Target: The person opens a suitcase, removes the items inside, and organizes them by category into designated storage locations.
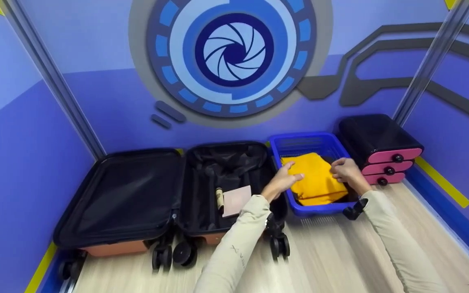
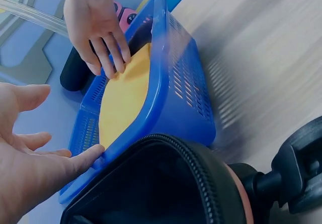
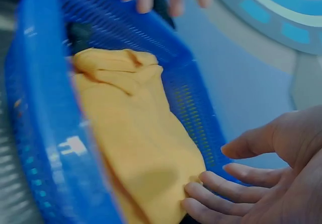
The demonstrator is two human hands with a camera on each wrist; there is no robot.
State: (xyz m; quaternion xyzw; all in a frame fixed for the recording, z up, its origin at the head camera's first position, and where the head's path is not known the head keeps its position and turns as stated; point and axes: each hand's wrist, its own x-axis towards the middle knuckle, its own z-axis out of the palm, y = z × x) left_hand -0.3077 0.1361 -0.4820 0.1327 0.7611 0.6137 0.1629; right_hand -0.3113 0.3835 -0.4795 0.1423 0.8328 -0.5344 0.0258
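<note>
A folded yellow cloth (image 1: 318, 179) lies on top of dark contents in a blue plastic basket (image 1: 312, 209). My left hand (image 1: 281, 181) is at the cloth's left side, over the basket rim; its thumb and fingers are spread apart in the left wrist view. At the opposite edge is my right hand (image 1: 346, 173). In the right wrist view the right fingertips (image 3: 193, 189) meet the cloth's edge, the thumb standing away from them. Neither hand grips the cloth.
Left of the basket lies an open black-lined suitcase (image 1: 120, 199) on wheels. Its right half holds a pale pink flat item (image 1: 236, 200) and a small beige cylinder (image 1: 219, 198). A black cabinet with pink drawers (image 1: 395, 154) stands right of the basket. Blue panels enclose the back and sides.
</note>
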